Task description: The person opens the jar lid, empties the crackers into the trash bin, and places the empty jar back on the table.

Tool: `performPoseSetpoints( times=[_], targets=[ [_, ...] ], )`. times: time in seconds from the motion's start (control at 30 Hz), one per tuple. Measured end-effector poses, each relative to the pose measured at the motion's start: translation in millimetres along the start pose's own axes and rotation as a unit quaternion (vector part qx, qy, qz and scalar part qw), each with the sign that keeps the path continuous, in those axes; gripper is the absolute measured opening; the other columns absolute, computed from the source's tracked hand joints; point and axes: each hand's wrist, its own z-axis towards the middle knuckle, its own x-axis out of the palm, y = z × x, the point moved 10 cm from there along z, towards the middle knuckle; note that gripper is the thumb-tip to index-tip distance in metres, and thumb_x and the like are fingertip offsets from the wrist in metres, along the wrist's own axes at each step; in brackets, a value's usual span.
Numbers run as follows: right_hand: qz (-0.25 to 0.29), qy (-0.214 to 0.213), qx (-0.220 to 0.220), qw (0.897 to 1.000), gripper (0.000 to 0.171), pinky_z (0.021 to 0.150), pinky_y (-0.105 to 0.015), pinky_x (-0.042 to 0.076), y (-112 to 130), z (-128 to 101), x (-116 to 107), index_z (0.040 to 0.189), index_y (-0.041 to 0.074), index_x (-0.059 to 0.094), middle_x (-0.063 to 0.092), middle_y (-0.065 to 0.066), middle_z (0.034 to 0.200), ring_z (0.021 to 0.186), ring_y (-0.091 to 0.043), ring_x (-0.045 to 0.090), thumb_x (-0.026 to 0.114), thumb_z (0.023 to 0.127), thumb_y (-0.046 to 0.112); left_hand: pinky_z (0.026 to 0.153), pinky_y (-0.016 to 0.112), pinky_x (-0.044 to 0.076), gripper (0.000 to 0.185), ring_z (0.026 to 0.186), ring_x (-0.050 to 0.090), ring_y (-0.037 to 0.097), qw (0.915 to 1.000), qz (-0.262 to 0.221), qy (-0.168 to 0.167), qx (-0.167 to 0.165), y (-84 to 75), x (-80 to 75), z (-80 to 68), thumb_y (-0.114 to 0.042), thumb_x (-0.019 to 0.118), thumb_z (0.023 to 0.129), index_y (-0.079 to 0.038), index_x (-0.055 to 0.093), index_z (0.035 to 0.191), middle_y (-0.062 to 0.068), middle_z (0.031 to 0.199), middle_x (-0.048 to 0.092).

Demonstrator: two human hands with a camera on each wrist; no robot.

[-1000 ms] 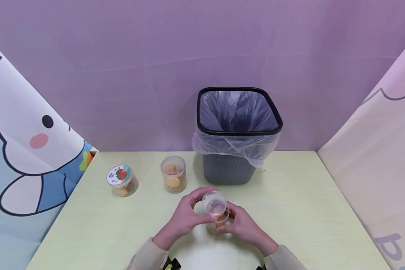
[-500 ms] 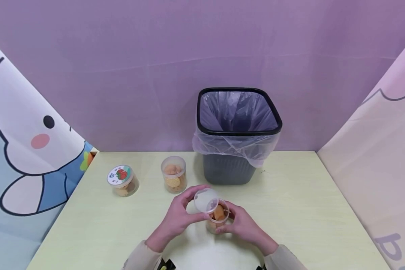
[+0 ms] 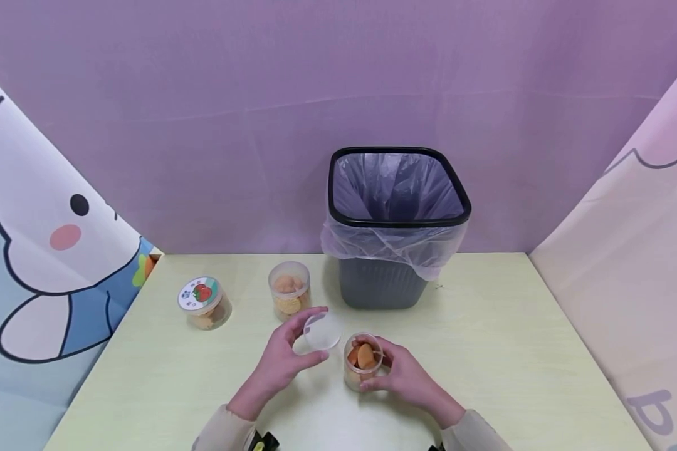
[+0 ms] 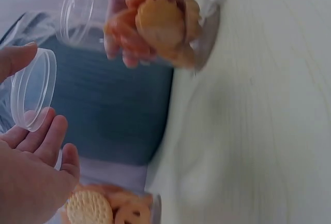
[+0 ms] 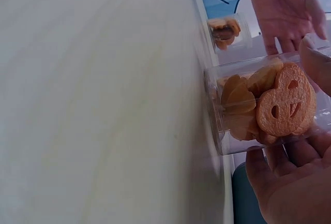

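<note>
Cookie jar (image 3: 363,362) standing open on the table (image 3: 513,351), gripped by the right hand (image 3: 406,376), fingers curled around its wall. The left hand (image 3: 279,363) pinches the clear lid (image 3: 322,331), now lifted clear and carried leftward; the cookies are exposed.

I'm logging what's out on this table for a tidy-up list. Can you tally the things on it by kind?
Clear biscuit jars: 3 (open jar, middle jar, labelled jar)
Loose clear lids: 1 (lid)
Bins: 1 (lined bin)
Total: 5
</note>
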Motion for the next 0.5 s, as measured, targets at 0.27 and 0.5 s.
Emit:
performPoseSetpoints(
  times=[0.27, 0.5],
  targets=[
    [-0.003, 0.003, -0.009, 1.0, 0.075, 0.105, -0.034, 0.042, 0, 0, 1, 0.14, 0.021, 0.056, 0.058, -0.001, 0.139, 0.123, -0.022, 0.055, 0.088, 0.072, 0.019, 0.106, 0.056, 0.034, 0.069, 0.129, 0.049, 0.036, 0.9982, 0.024, -0.029, -0.047, 25.8, -24.3, -1.6, -0.001, 0.085, 0.074, -0.015, 0.058, 0.136, 0.004, 0.137, 0.06],
    [-0.003, -0.004, 0.0, 1.0, 0.078, 0.105, -0.035, 0.042, -1, -1, -1, 0.141, 0.022, 0.055, 0.057, 0.0, 0.141, 0.125, -0.023, 0.054, 0.089, 0.072, 0.018, 0.107, 0.058, 0.033, 0.065, 0.127, 0.048, 0.038, 0.9958, 0.024, -0.008, -0.088, 50.9, -28.7, -0.1, -0.001, 0.085, 0.075, -0.008, 0.058, 0.133, 0.011, 0.136, 0.059]
  ],
)
